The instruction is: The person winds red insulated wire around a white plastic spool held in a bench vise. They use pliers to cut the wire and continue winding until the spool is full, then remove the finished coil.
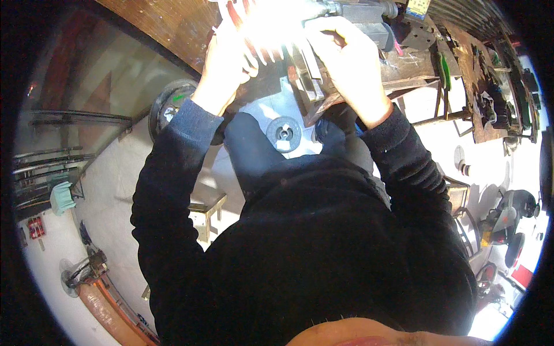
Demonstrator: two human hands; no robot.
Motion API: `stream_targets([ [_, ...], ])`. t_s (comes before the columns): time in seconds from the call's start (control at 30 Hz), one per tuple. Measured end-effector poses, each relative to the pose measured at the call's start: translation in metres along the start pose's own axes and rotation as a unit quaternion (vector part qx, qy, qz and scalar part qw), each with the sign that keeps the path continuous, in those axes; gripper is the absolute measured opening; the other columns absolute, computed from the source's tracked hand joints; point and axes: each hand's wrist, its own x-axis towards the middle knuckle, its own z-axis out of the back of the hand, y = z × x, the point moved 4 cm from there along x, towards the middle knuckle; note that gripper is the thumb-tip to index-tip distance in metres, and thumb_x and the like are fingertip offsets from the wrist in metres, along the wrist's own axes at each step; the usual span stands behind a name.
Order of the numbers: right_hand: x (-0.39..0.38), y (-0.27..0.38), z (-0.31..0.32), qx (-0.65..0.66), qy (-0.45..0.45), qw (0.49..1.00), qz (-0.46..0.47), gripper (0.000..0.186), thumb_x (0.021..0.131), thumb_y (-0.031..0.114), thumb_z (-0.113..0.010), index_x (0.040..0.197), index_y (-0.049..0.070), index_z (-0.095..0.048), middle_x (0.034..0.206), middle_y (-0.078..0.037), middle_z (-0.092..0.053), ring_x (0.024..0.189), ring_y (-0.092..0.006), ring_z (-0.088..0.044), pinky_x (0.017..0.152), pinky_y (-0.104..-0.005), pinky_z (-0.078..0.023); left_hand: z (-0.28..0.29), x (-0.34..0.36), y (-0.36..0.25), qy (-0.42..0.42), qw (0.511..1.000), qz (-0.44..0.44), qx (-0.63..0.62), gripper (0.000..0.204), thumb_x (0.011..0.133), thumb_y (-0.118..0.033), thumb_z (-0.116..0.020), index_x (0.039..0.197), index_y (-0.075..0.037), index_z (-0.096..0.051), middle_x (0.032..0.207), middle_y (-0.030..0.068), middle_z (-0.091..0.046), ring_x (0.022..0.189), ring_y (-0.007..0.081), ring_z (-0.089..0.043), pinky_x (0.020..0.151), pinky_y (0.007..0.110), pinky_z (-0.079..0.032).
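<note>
Strong glare washes out much of the space between my hands at the bench. My left hand (224, 72) has its fingers curled in, beside a thing with red and white bands (238, 16) that runs into the glare. My right hand (353, 63) is also closed, thumb and forefinger bent together next to a dark, tool-like body with a cylindrical part (369, 23). What either set of fingers grips is lost in the brightness. Below my right fingers, a pale, narrow bar (309, 62) lies by the edge of the bench.
The worn wooden workbench (404, 72) extends to the right, with a green-handled tool (444, 72) at its edge. A wooden board (164, 26) is at upper left. Below are a round dark disc (284, 136), a black round container (164, 109) and a small stool (209, 214).
</note>
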Motion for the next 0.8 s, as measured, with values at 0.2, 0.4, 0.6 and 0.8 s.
stream_targets([
  [0.2,0.001,0.001,-0.004,-0.015,-0.006,0.999,-0.032,0.020,0.097,0.017,-0.067,0.112,0.003,-0.069,0.095,-0.010,-0.072,0.083,-0.0172,-0.071,0.076,-0.0286,-0.056,-0.007,0.002,0.005,-0.113,0.990,0.021,0.081,0.058,0.109,-0.062,-0.032,0.090,-0.014,-0.058,0.056,-0.0044,-0.043,0.037,0.0047,-0.031,0.035,0.021,-0.019],
  [0.4,0.004,0.002,-0.004,-0.068,-0.025,0.997,0.015,0.021,0.097,0.017,-0.068,0.113,0.003,-0.069,0.095,-0.010,-0.072,0.085,-0.0155,-0.071,0.078,-0.0275,-0.056,0.010,0.006,0.013,-0.030,0.999,0.011,0.039,0.049,0.110,-0.052,-0.037,0.110,-0.010,-0.060,0.076,-0.0002,-0.056,0.056,0.0068,-0.047,0.045,0.020,-0.033],
  [0.6,0.002,-0.003,-0.009,0.041,-0.012,0.999,-0.027,0.022,0.096,0.016,-0.070,0.112,0.003,-0.068,0.098,-0.008,-0.072,0.088,-0.0132,-0.070,0.080,-0.0268,-0.056,0.011,0.008,0.011,0.032,0.998,0.032,-0.053,0.044,0.111,-0.042,-0.041,0.135,-0.007,-0.057,0.098,0.0051,-0.071,0.073,0.0094,-0.065,0.052,0.020,-0.049],
  [0.8,0.006,-0.007,-0.008,-0.020,-0.011,0.999,-0.032,0.018,0.097,0.019,-0.067,0.107,0.003,-0.068,0.087,-0.011,-0.074,0.076,-0.0178,-0.073,0.070,-0.0305,-0.057,-0.010,0.001,-0.001,-0.136,0.986,0.048,0.081,0.053,0.109,-0.054,-0.037,0.131,-0.010,-0.055,0.075,0.0041,-0.067,0.040,0.0068,-0.050,0.032,0.018,-0.034],
])
